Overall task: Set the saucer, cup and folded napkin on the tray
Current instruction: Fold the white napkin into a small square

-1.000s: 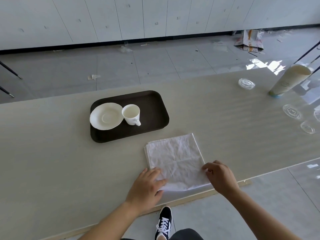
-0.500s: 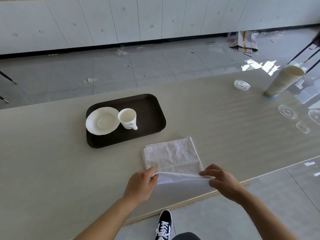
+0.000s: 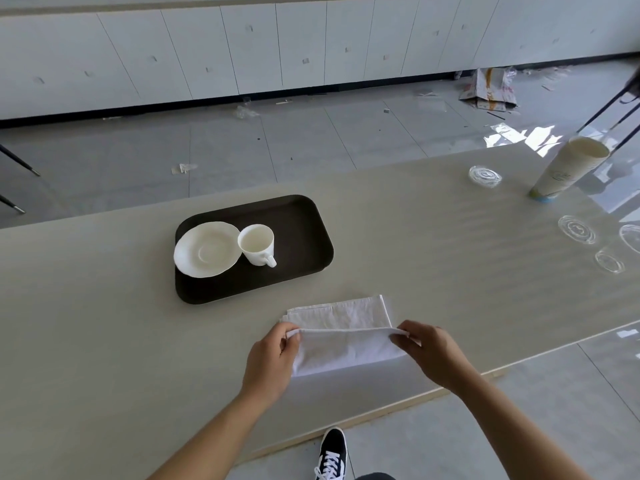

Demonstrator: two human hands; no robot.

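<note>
Near the front edge of the pale tabletop (image 3: 433, 271), both hands work the white napkin (image 3: 341, 329): the left hand (image 3: 272, 363) pinches its near-left corner and the right hand (image 3: 427, 353) pinches its near-right corner, each closed on cloth, lifting the near flap so it folds over toward the far side. Bare tabletop lies to the left of the napkin and between it and the dark tray (image 3: 304, 233), which sits just beyond and slightly left. On the tray, the saucer (image 3: 206, 249) overhangs the left rim, and the cup (image 3: 257, 244) stands upright beside it, handle pointing toward the near right; the tray's right part is bare. The napkin's long axis runs left to right, roughly parallel to the tabletop's front edge. Far right stand a tall paper cup stack (image 3: 568, 168) and several clear lids (image 3: 576, 230). Beyond, grey floor tiles (image 3: 311, 143) carry scattered litter below white cabinets (image 3: 242, 50).
</note>
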